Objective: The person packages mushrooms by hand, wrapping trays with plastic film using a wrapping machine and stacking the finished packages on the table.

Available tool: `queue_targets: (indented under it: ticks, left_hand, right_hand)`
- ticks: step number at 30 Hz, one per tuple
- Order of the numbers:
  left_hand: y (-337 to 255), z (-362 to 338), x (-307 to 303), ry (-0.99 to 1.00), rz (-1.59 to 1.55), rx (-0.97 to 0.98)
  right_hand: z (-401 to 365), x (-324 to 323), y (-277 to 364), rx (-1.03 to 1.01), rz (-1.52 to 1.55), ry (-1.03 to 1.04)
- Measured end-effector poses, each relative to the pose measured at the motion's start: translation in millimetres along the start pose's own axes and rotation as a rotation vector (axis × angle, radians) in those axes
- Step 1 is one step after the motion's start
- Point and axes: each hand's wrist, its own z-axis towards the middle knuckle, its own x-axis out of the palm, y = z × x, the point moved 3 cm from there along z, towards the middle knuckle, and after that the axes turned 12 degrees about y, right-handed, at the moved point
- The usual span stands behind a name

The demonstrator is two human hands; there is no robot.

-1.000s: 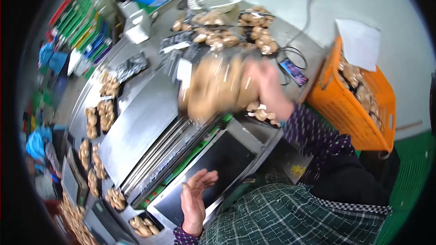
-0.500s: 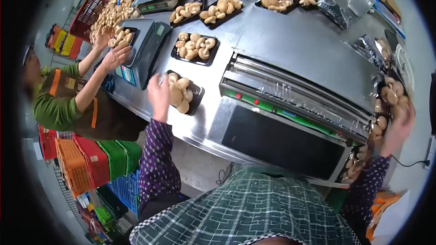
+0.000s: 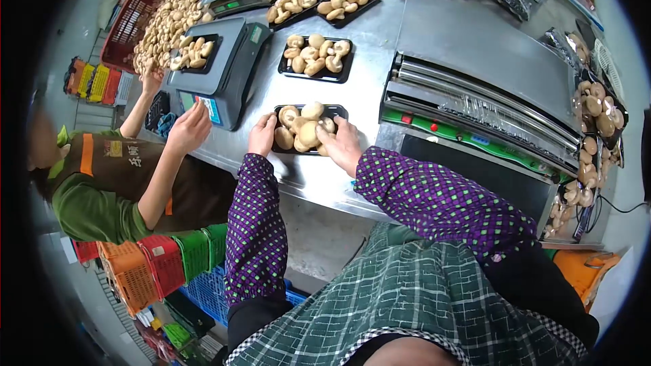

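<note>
Black tray point(image 3: 333, 109) held at both ends
On the table point(image 3: 369, 88), it is clamped between the left hand point(image 3: 262, 135) and right hand point(image 3: 344, 144), presumably so the heaped mushrooms point(image 3: 304, 126) are kept steady.

Tan-and-cream mushrooms point(image 3: 308, 134), black tray point(image 3: 337, 111), purple sleeves dotted green point(image 3: 434, 196), dark green apron checked in white point(image 3: 393, 285), orange crate point(image 3: 129, 274)

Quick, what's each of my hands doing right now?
Left hand: closed on the black mushroom tray, at its left end.
Right hand: closed on that tray's right end.
</note>
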Motion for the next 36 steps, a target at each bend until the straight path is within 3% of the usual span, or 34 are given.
queue_targets:
  ticks: [3,6,8,12,14,19,24,30,34,36]
  left_hand:
    - [1,-9,-11,-0.102,0.135,0.101]
    - [-13,-25,-23,-0.086,-0.088,0.058]
    - [-40,-32,-35,-0.133,-0.136,0.192]
    - [-144,-65,-38,-0.057,-0.141,0.15]
    - [-188,-67,-16,-0.02,-0.148,0.251]
    - [-286,-55,85,0.187,-0.123,0.376]
    - [-343,-1,191,0.369,-0.075,0.501]
    - [-368,21,283,0.51,0.103,0.395]
    - [-370,15,288,0.468,0.112,0.474]
    - [-364,-2,267,0.237,0.323,0.7]
  right_hand:
    - [-7,-8,6,-0.087,-0.037,-0.006]
    - [-10,-21,24,-0.234,-0.009,-0.013]
    - [-23,-43,54,-0.268,-0.069,0.0]
    - [-40,-110,99,-0.341,0.026,0.087]
    - [-60,-158,119,-0.359,0.089,0.103]
    - [-91,-286,109,-0.392,-0.015,-0.125]
    - [-113,-387,89,-0.228,-0.008,-0.316]
    - [-120,-448,29,-0.222,-0.114,-0.524]
    - [-129,-457,3,-0.151,-0.129,-0.448]
    - [-150,-462,0,-0.266,-0.192,-0.498]
